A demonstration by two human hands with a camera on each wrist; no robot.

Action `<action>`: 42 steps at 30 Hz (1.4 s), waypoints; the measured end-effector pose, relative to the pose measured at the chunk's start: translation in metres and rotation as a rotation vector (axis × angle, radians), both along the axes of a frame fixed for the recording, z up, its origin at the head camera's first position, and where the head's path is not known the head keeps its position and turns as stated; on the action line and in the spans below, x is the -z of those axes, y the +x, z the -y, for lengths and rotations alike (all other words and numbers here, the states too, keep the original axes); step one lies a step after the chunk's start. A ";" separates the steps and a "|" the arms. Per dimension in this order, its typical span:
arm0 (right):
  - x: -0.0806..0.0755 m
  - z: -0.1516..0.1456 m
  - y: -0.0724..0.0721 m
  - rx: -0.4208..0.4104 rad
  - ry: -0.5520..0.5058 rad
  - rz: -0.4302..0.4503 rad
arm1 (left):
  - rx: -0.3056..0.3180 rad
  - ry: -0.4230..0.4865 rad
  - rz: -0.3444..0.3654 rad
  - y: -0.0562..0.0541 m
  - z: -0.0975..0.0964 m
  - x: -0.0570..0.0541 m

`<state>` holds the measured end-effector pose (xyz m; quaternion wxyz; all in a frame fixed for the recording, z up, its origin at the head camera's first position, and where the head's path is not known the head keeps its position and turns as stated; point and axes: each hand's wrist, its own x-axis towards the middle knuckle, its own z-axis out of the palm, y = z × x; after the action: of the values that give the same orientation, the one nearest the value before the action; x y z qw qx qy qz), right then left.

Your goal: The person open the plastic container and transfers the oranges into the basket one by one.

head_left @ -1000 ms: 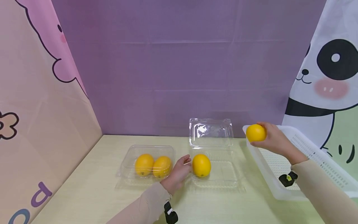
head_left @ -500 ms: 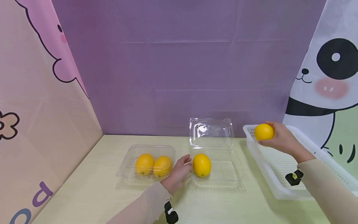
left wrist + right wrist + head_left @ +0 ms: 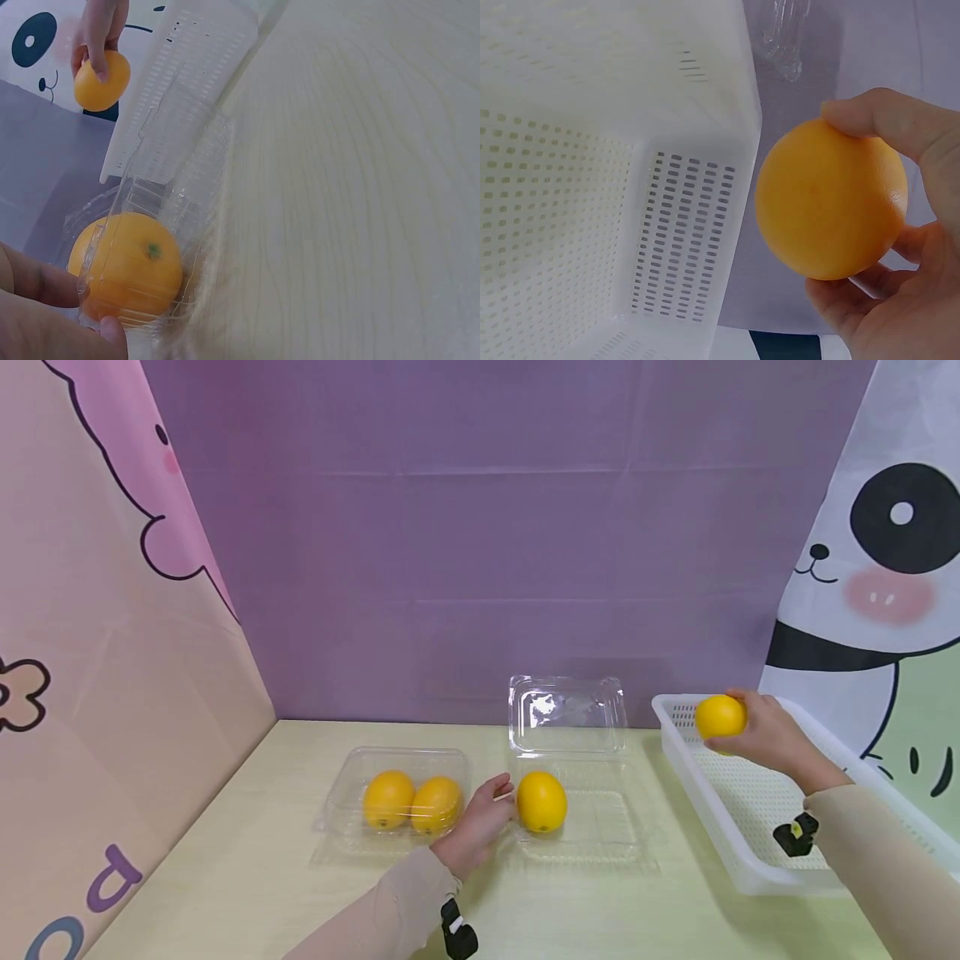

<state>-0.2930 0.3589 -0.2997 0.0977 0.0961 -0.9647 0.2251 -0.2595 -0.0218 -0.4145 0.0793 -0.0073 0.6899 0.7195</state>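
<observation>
Over the far end of a white perforated basket (image 3: 750,802), my right hand (image 3: 765,739) grips an orange (image 3: 720,717). In the right wrist view the thumb and fingers of that hand (image 3: 900,247) curl round the orange (image 3: 829,199) beside the basket's end wall. My left hand (image 3: 483,818) pinches the left edge of a clear plastic clamshell container (image 3: 600,835), whose lid (image 3: 566,718) stands raised at the back. One orange (image 3: 542,802) sits in the container's left half. The left wrist view has finger and thumb (image 3: 56,319) at the clear wall beside this orange (image 3: 142,262).
A second clear clamshell (image 3: 348,785), its lid down over two oranges (image 3: 387,799), stands left of my left hand. The pale wooden table (image 3: 247,860) meets a purple backdrop (image 3: 450,568) behind. Printed cartoon panels rise at both sides.
My right hand has carried its orange rightward, from the basket's far left corner to over its inside. The left hand has stayed at the container's edge.
</observation>
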 end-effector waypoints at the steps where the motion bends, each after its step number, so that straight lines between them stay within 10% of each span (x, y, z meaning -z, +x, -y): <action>1: 0.001 -0.001 -0.001 0.003 0.000 0.002 | 0.001 0.000 -0.001 0.000 0.000 0.000; 42: 0.021 -0.018 -0.012 0.078 0.035 0.096 | 0.015 0.032 0.003 0.001 0.001 -0.001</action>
<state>-0.3046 0.3768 -0.3205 0.0582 0.0492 -0.9750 0.2086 -0.2583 -0.0228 -0.4131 0.0858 -0.0017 0.6784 0.7297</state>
